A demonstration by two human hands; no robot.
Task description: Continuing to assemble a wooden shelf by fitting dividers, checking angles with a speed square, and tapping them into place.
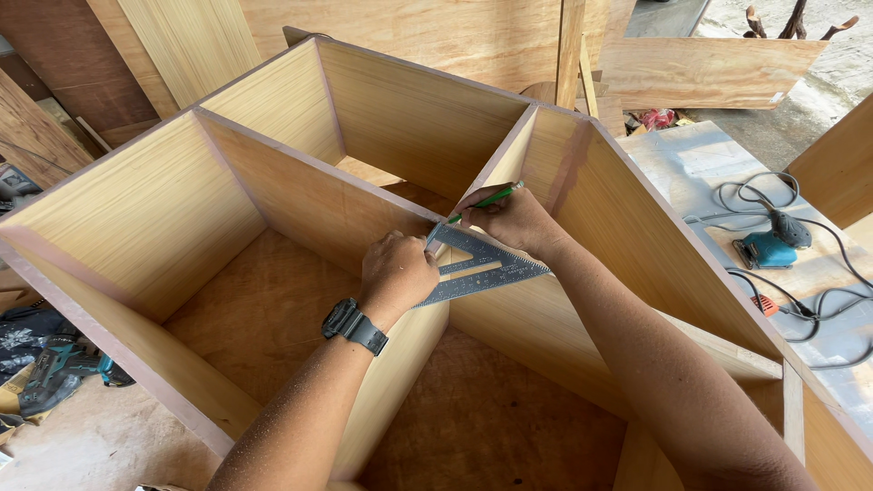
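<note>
A large plywood cabinet frame (pixel 300 195) with several open compartments lies face up in front of me. My left hand (pixel 397 273), with a dark watch on its wrist, presses a grey metal triangular square (pixel 482 265) against the top edge of a divider panel where the dividers meet. Just beyond the square, my right hand (pixel 509 218) grips a green pencil (pixel 486 199), its tip down at the square's edge on the panel.
A teal power sander (pixel 771 244) with a tangled grey cord lies on the bench to the right. Plywood sheets (pixel 700 71) lean at the back. A teal power tool (pixel 64 364) sits on the floor at the left.
</note>
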